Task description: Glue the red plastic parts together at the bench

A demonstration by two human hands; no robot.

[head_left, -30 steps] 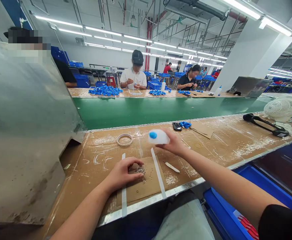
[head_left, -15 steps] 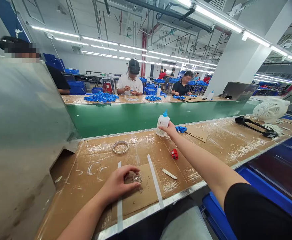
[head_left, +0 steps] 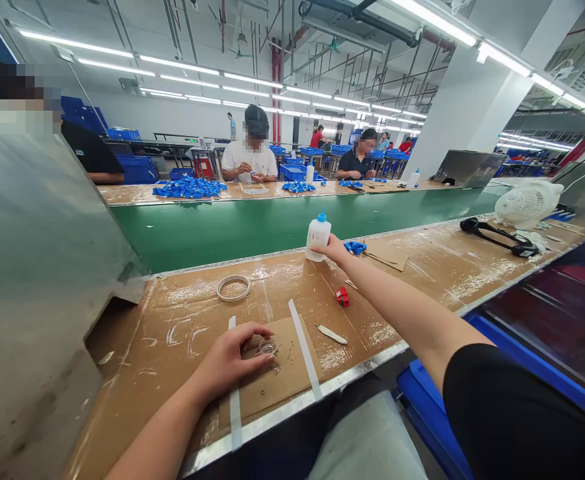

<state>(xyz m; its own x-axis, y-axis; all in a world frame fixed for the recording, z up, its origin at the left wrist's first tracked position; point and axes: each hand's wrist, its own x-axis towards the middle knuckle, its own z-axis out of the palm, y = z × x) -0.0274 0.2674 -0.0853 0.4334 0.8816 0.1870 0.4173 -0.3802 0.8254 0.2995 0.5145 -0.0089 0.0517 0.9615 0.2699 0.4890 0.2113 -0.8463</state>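
At the far side of the bench, my right hand (head_left: 329, 250) is closed round the lower part of a white squeeze bottle (head_left: 317, 239) with a blue nozzle cap. The bottle stands upright by the green belt. My left hand (head_left: 239, 353) rests on a cardboard sheet (head_left: 285, 387), its thumb and fingers curled about a small clear dish (head_left: 267, 347). Two strips of pale tape (head_left: 305, 347) cross that sheet. Tiny bits lie on it beside the dish. Between my hands are a red object (head_left: 342, 297) and a slim white tool (head_left: 331, 334).
A tape roll (head_left: 233, 288) lies behind my left hand. Blue pieces (head_left: 355, 247) sit past my right hand. A metal housing (head_left: 47, 267) blocks the left. Beyond the green belt (head_left: 252, 223), co-workers sit at blue piles. A white fan (head_left: 528, 203) stands at far right.
The whole view has shifted, so bench things appear slightly further left and higher. Both hands keep their places at the dish and the bottle.
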